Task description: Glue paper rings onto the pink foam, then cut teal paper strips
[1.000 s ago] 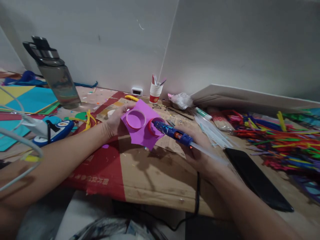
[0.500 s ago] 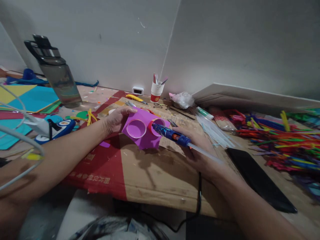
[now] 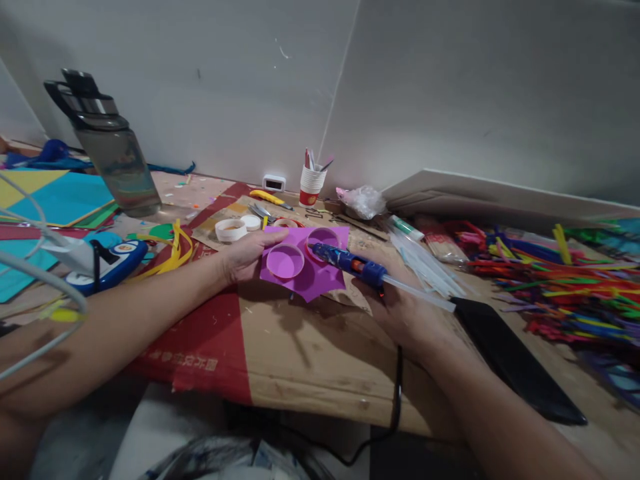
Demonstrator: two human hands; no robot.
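Between my hands is a purple sheet (image 3: 313, 288) with a cut, pointed lower edge, held above the cardboard. Two round rings stand on it: a near ring (image 3: 285, 261) at the left and a second ring (image 3: 323, 233) at the right. My left hand (image 3: 250, 257) pinches the sheet by its left side. In my right hand (image 3: 395, 300) is a blue patterned hot glue gun (image 3: 345, 261), a clear glue stick jutting from its back. Its nozzle points at the right ring's near edge; whether it touches, I cannot tell.
White paper rings (image 3: 231, 231), a yellow utility knife (image 3: 267, 197) and paper cups with pens (image 3: 313, 185) stand behind. A water bottle (image 3: 120, 167) is at left. Glue sticks (image 3: 425, 257), a black phone-like slab (image 3: 520, 360) and colourful pipe cleaners (image 3: 555, 287) lie at right. A black cable (image 3: 399, 393) hangs down.
The purple sheet has shifted slightly right and tipped flatter, uncovering the white rings behind it. Both hands moved a little right, the glue gun staying at the right ring.
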